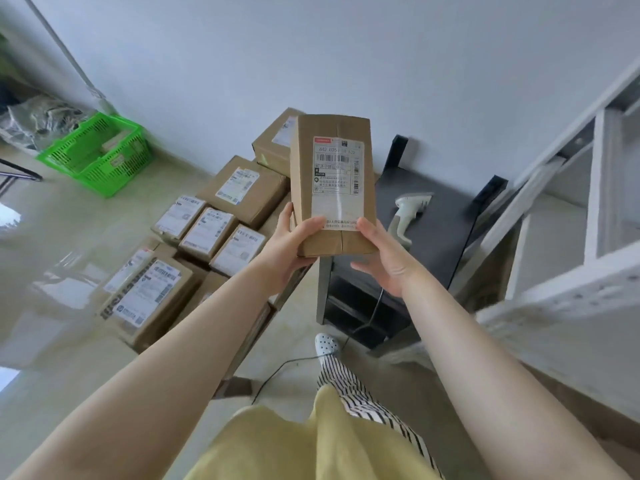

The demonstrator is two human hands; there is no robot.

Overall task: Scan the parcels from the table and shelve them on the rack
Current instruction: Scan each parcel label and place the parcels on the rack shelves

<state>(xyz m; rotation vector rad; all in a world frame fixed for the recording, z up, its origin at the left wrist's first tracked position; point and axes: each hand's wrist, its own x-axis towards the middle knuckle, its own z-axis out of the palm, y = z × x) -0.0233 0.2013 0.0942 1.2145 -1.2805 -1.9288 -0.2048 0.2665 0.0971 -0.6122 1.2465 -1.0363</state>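
The box [333, 183] is held up in front of the person, above the near edge of the dark stand [433, 216], with the scanner [407, 216] lying on that stand just to its right. The left hand [294, 244] grips its lower left corner, thumb on the front; the right hand [384, 258] holds the lower right corner, thumb on the face and fingers beneath. It looks like stiff, taped cardboard and probably light; the bottom corners seem a sound hold. Its white label [337, 166] shows barcodes and digits beginning "642"; the rest is too blurred to read.
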